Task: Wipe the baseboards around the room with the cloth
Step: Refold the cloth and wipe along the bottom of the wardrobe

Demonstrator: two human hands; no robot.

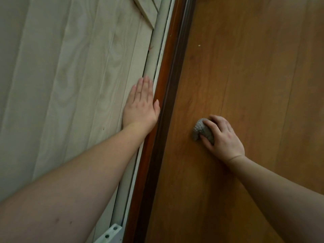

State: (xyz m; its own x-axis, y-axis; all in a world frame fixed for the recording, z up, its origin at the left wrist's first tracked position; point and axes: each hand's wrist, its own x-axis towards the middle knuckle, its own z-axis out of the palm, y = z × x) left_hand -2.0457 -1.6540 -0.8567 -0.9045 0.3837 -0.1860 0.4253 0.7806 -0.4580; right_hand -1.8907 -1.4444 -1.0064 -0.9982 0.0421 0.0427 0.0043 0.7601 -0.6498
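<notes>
Cloth (pixel 201 131), bunched grey, sits right of centre on the wooden floor (pixel 254 67), gripped by the right hand (pixel 221 137), apart from the brown baseboard (pixel 168 81). Left hand (pixel 140 104) lies flat, fingers straight, on the pale panelled wall (pixel 70 67), probably bracing the lean.

Two bare forearms with no sleeves showing; the left hand (pixel 141 104) and the right hand (pixel 221 135) wear no gloves, rings or watch.
</notes>
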